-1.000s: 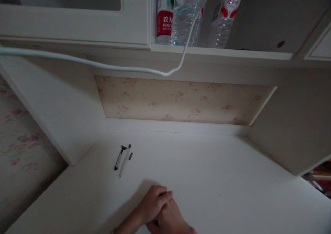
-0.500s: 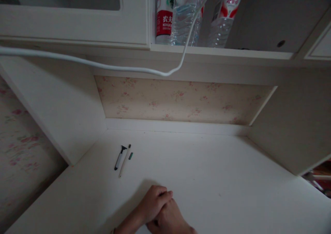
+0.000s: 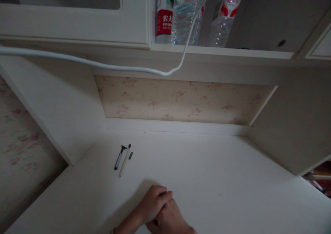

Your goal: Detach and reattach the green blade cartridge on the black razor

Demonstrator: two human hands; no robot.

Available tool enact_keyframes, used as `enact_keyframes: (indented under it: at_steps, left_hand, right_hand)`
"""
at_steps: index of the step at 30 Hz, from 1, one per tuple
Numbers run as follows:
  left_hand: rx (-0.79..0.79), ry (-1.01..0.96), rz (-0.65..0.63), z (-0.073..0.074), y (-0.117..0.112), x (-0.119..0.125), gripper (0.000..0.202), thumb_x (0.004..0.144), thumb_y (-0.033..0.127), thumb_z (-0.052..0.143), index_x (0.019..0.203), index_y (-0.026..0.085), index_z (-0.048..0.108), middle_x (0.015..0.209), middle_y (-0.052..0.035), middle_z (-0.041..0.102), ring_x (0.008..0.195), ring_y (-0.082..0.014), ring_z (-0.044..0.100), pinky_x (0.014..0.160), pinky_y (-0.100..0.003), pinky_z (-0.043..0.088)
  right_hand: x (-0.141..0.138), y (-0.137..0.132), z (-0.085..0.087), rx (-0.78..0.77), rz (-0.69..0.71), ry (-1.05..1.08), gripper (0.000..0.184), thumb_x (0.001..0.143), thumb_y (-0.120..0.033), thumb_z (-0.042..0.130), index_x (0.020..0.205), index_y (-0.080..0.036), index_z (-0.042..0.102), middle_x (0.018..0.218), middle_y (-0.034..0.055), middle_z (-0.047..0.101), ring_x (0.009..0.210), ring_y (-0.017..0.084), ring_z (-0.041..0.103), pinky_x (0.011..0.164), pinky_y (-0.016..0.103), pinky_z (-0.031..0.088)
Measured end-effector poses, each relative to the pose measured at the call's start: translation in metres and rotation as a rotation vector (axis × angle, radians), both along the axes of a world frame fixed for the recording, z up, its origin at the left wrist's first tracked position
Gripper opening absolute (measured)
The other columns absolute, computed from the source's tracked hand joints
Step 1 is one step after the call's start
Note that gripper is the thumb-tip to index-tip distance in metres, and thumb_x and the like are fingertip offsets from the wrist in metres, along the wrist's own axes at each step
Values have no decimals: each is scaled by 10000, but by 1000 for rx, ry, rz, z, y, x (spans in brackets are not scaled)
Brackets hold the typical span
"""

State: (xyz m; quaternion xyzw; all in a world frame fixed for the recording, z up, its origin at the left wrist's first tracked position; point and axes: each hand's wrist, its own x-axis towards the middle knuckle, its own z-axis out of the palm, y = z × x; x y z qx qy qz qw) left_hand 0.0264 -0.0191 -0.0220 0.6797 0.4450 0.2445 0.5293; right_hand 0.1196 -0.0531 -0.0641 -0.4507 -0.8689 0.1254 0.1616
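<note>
At the bottom of the head view my hands are clasped together over the white desk (image 3: 207, 182). My left hand (image 3: 153, 202) is closed over my right hand (image 3: 171, 216), its thumb lying across the top. My right hand is curled into a fist, its fingers partly hidden. Ahead and to the left, apart from both hands, a razor (image 3: 119, 161) with a dark head and grey handle lies on the desk. Beside it rests a slim pale toothbrush (image 3: 124, 162) with a dark head. A small dark green rectangular piece (image 3: 130, 155) lies just right of the toothbrush.
A white cable (image 3: 124, 68) hangs across the view below the upper cabinet. On the shelf above stand a bottle with a red and white label (image 3: 164, 20), a clear bottle (image 3: 184, 23) and another labelled bottle (image 3: 224, 18). Side panels (image 3: 287, 123) enclose the desk.
</note>
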Motion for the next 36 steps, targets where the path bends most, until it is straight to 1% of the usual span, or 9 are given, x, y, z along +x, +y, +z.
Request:
enact_keyframes:
  at_steps: [3, 7, 11, 14, 17, 21, 27, 31, 36]
  left_hand:
    - [-14, -2, 6, 1, 0, 0, 444, 808, 482, 499, 519, 193, 324, 522, 61, 295, 577, -113, 319, 559, -269, 233]
    - [-24, -7, 4, 0, 0, 0, 443, 808, 479, 503, 518, 191, 332, 522, 58, 301, 585, -116, 324, 563, -271, 226]
    - [-12, -6, 7, -1, 0, 0, 436, 810, 469, 499, 523, 195, 318, 527, 56, 302, 591, -119, 327, 566, -273, 225]
    - [-3, -4, 4, -1, 0, 0, 438, 809, 476, 494, 518, 193, 328, 528, 55, 308, 590, -120, 331, 570, -273, 233]
    - [1, -3, 3, -1, 0, 0, 439, 808, 478, 494, 518, 193, 329, 528, 55, 310, 589, -119, 331, 569, -271, 233]
    - [2, 0, 6, -1, 0, 0, 434, 809, 468, 497, 523, 194, 320, 526, 56, 302, 583, -116, 328, 562, -271, 225]
    - [-19, 0, 2, -1, 0, 0, 435, 810, 471, 500, 520, 195, 329, 523, 58, 294, 567, -113, 318, 551, -274, 213]
    - [-11, -1, 4, -2, 0, -1, 431, 814, 458, 502, 523, 194, 325, 525, 57, 297, 573, -115, 325, 554, -272, 221]
    - [8, 7, -2, -1, 0, -1, 422, 821, 437, 496, 524, 191, 323, 528, 55, 304, 582, -116, 332, 561, -274, 222]
  right_hand:
    - [0, 0, -5, -3, 10, -1, 276, 645, -188, 596, 885, -172, 732, 889, 88, 748, 858, 304, 662, 736, 365, 507]
    - [1, 0, -10, -1, -1, 23, 298, 652, -195, 596, 921, -178, 726, 930, 94, 741, 895, 307, 649, 769, 376, 500]
    - [1, -1, -7, -20, -11, 28, 320, 666, -192, 596, 961, -177, 718, 962, 99, 736, 916, 309, 643, 789, 384, 495]
    - [1, -1, -4, -28, -4, 17, 318, 662, -195, 602, 955, -167, 722, 958, 109, 735, 919, 322, 643, 782, 387, 498]
    - [1, -1, -5, -15, -6, 33, 328, 663, -196, 597, 965, -170, 721, 964, 105, 734, 933, 319, 641, 793, 384, 495]
    - [1, 0, -8, -3, -10, 32, 302, 656, -198, 591, 925, -171, 726, 926, 97, 739, 894, 305, 647, 767, 372, 501]
    - [0, 0, -5, 11, -23, 37, 327, 650, -201, 598, 952, -168, 721, 957, 111, 733, 911, 319, 642, 772, 383, 501]
    - [0, 1, -5, 3, -2, 24, 287, 660, -210, 596, 914, -171, 723, 915, 103, 738, 881, 313, 649, 754, 377, 502]
    - [0, 0, -4, 3, -28, 10, 330, 659, -213, 604, 968, -173, 715, 963, 109, 732, 911, 316, 642, 771, 378, 499]
